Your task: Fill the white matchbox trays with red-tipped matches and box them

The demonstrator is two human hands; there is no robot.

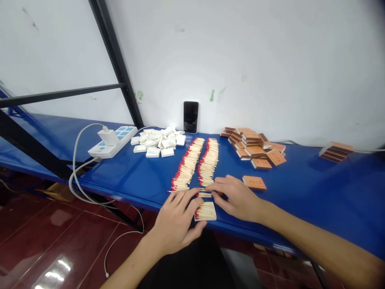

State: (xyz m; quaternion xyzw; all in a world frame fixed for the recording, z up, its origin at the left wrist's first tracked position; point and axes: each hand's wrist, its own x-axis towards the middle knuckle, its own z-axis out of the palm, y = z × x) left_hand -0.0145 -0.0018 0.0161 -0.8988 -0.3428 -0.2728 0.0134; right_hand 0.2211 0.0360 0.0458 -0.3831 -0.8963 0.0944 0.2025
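At the front edge of the table, a small white matchbox tray (215,212) holds a layer of red-tipped matches (206,210). My left hand (179,218) is curled around the tray's left side, thumb along its near edge and fingers reaching past its far corner. Just beyond the tray lies a small bunch of matches (205,195), between the fingertips of both hands. My right hand (233,198) has its bent fingers at the bunch's right end. Two long rows of matches, a left row (191,162) and a right row (209,160), stretch away behind it.
White empty trays (159,140) are heaped at the back left, near a power strip (112,142) with cables. A phone (191,117) leans against the wall. Orange matchboxes (252,144) are piled at back right; one box (254,182) lies nearer, and a stack (336,151) stands farther right.
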